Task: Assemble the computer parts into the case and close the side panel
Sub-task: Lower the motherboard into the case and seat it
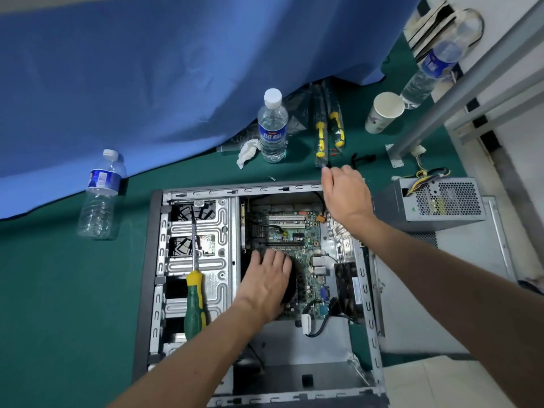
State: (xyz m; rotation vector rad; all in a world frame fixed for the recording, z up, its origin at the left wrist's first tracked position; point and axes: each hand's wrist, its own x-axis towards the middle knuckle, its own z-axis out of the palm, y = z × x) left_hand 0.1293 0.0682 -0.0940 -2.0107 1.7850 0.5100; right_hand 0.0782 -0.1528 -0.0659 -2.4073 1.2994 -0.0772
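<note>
Two bare forearms enter from the bottom edge, nearest the lens. Left hand (266, 279) lies palm-down inside the open case (153, 290), fingers spread and fairly straight, resting on a dark round cooler (290, 285) on the motherboard (297, 234); nothing gripped. Board's green surface shows just beyond those fingertips and to their right.

Right hand (346, 191) reaches over the case's far rim; fingers curled, thumb and forefinger pinching a thin black cable (329, 167) at the tip. More of that cable loops on the cloth just past the fingers.

Case lies on its side, panel off, on a green table cover (59, 290). Left of the left hand's fingers: metal drive cage (206, 225), with a green-and-yellow screwdriver (195, 304) lying along it, shaft pointing away from the camera.

Right of the right hand: grey power supply (435, 201), outside the case, yellow and black wires sprouting from it.

Beyond the right fingertips: bagged yellow-handled tools (328, 134), paper cup (382, 113), a tilted water bottle (432, 66).

Beyond the left fingertips, well apart: upright water bottle (272, 128), crumpled tissue (247, 151) beside it. Far left: a nearly empty bottle (101, 195) against a blue drape (147, 69)
</note>
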